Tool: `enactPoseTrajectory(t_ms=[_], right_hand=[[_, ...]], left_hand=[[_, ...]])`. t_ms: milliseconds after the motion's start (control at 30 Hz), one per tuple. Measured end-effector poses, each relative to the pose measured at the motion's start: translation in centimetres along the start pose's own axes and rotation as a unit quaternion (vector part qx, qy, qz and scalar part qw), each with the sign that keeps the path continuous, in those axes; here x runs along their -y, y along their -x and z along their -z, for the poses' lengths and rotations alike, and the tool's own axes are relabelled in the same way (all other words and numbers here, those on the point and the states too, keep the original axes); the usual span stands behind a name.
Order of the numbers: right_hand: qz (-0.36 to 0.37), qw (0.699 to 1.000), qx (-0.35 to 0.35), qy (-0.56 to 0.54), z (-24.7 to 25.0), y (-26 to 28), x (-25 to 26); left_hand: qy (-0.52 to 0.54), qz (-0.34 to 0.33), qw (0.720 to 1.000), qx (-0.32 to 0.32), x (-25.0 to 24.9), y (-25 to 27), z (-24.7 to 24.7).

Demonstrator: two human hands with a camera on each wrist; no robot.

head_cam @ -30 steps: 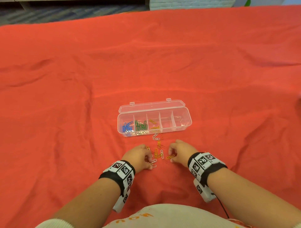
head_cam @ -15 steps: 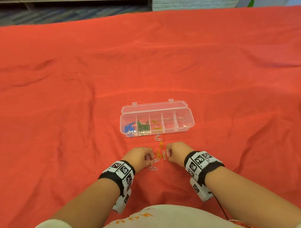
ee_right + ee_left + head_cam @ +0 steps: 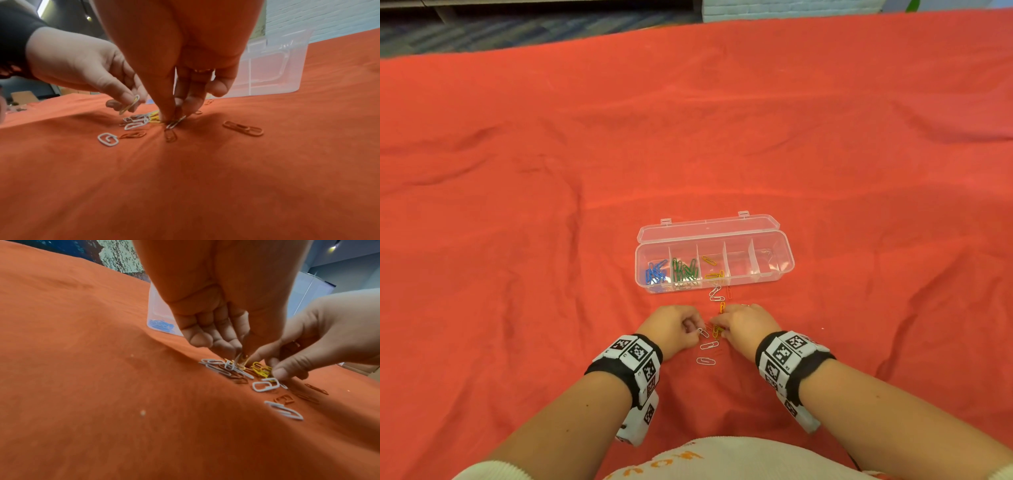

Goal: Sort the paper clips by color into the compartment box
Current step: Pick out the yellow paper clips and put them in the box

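Observation:
A clear compartment box [image 3: 774, 274] lies open on the red cloth, with blue clips [image 3: 655, 272] in its leftmost compartment, green clips [image 3: 684, 269] in the second and yellow clips [image 3: 711, 265] in the third. Loose white, yellow and red paper clips [image 3: 717, 298] lie scattered in front of it. My left hand [image 3: 697, 329] pinches a white clip [image 3: 131, 104] just above the cloth. My right hand [image 3: 717, 327] presses thumb and finger together on a clip [image 3: 175, 122] that lies on the cloth; its colour is unclear.
The wrinkled red cloth [image 3: 551, 240] covers the whole surface. Two white clips [image 3: 707, 353] lie nearest my body, between my wrists. The box lid [image 3: 705, 228] stands open behind the compartments. Carpeted floor [image 3: 517, 31] shows beyond the far edge.
Both hands have moved inward, toward each other, into the loose clips. The left hand now holds a white clip off the cloth.

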State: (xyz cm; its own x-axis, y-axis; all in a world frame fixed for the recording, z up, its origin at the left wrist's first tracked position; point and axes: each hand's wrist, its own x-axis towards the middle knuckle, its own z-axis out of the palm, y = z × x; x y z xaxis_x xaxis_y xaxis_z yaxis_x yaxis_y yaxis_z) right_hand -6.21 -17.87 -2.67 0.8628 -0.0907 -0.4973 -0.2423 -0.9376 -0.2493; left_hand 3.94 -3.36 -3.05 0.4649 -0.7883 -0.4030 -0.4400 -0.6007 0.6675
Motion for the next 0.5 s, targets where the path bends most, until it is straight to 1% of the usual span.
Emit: enactPoseTrajectory(t_ms=[100,200,233,333,400,500], right_hand=[[-0.002,1.0,-0.006,0.005,-0.13,-0.08,-0.13],[-0.012,1.0,-0.008,0.009,-0.02,-0.11,-0.19],[-0.016,1.0,-0.004,0.005,0.06,-0.12,-0.23],[-0.02,1.0,0.011,-0.018,0.36,-0.13,-0.18],[-0.021,0.999,0.015,-0.031,0.55,-0.07,-0.03],[-0.035,0.998,0.022,-0.054,0.77,-0.01,0.13]], left_hand=[[0.035,-0.004,0.999,-0.014,0.05,-0.04,0.12],[0.037,-0.005,0.999,-0.019,0.06,-0.07,0.21],[0.047,0.003,0.999,-0.013,0.06,-0.12,0.24],[0.119,0.036,0.992,0.013,0.07,-0.19,0.31],[0.157,0.05,0.986,0.017,0.1,-0.23,0.3],[0.159,0.069,0.985,0.008,0.21,-0.27,0.13]])
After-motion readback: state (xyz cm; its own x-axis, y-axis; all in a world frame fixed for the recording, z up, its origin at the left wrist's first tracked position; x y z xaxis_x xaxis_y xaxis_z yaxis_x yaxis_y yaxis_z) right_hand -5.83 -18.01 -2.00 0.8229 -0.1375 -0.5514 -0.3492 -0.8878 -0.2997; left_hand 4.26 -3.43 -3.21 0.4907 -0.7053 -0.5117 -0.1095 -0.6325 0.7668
